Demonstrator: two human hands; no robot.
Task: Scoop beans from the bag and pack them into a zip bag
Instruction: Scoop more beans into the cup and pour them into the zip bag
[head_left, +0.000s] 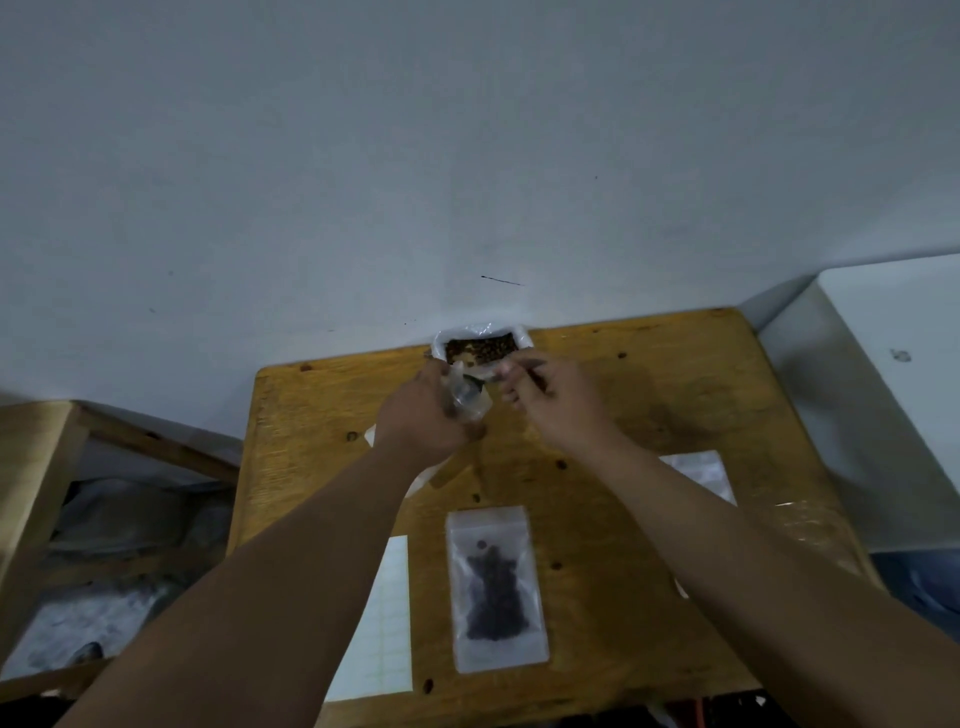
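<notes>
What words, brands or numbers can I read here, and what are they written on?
None can be read in this view.
On the sheet of labels: a pale grid, seemingly blank.
On the filled zip bag: clear plastic, no print shows.
On the bag of beans: no brand visible.
On the white surface at the right: one small mark, too blurred to read.

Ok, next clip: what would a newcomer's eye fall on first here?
The two hands meeting at the far edge of the wooden table: the left hand holds a small clear zip bag, the right hand holds a spoon at its mouth, just before the open bag of beans. Nearer, mid-table, a filled zip bag lies flat.
</notes>
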